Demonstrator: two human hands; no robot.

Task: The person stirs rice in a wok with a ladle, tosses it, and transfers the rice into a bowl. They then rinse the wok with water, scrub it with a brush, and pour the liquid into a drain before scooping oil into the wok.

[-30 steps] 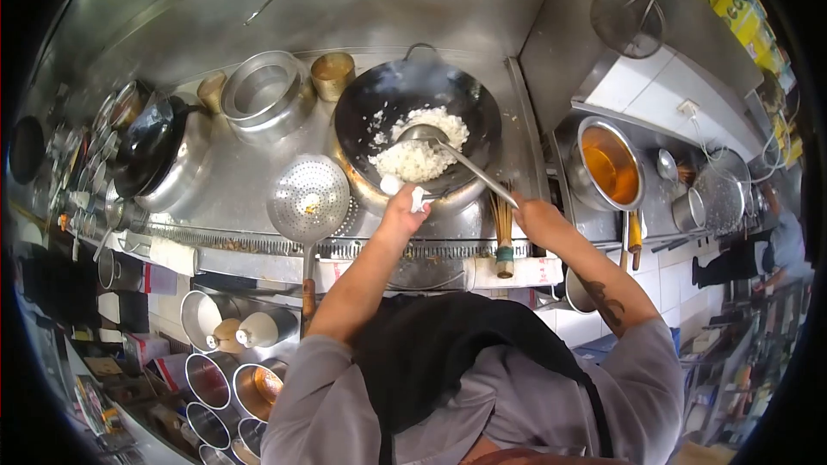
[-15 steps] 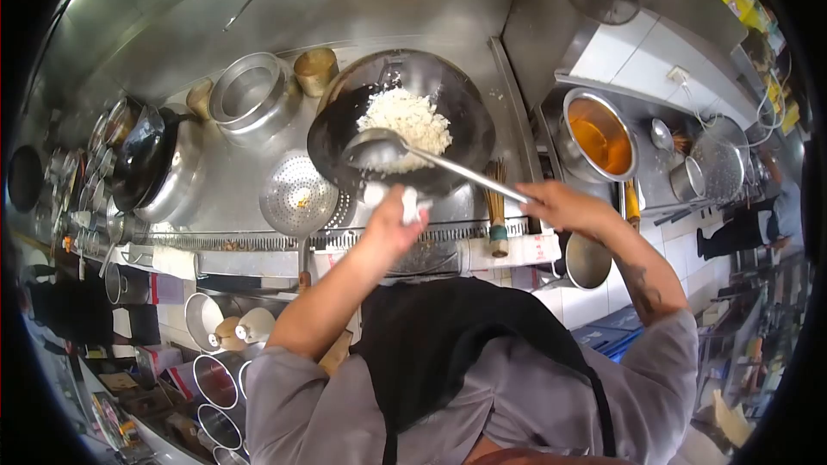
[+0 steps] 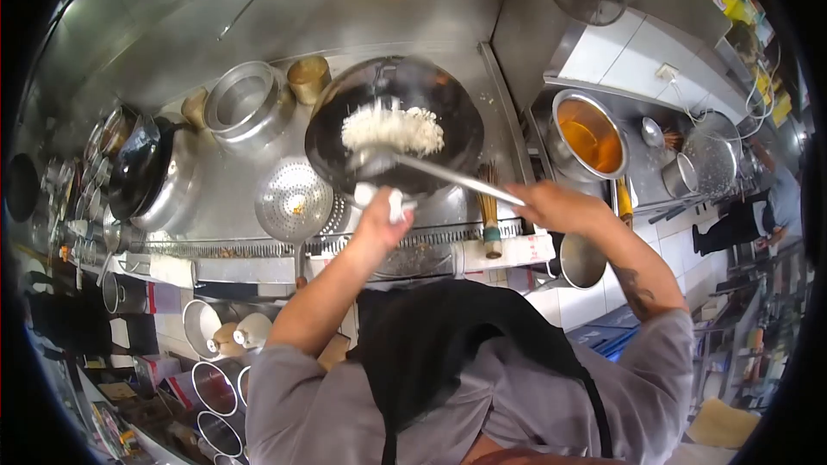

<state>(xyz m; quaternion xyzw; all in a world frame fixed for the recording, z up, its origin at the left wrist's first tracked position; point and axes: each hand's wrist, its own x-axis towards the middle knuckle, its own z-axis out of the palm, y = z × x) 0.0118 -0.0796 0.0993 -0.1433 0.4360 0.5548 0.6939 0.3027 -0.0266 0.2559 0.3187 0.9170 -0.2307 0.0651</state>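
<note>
The rice (image 3: pixel 394 131) is now blurred and drawn into a band inside the wok (image 3: pixel 455 108); tossing is judged to be under way. Compared with one second ago, the ladle (image 3: pixel 444 175) is found shifted from the middle of the rice to its near edge. Its handle is gripped by the right hand (image 3: pixel 550 205). A white cloth (image 3: pixel 397 206) is clasped in the left hand (image 3: pixel 377 226) at the wok's near rim; whether the rim itself is gripped cannot be told.

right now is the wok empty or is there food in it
Not empty: white, rice-like grains show inside the dark wok, partly blurred by motion.
</note>
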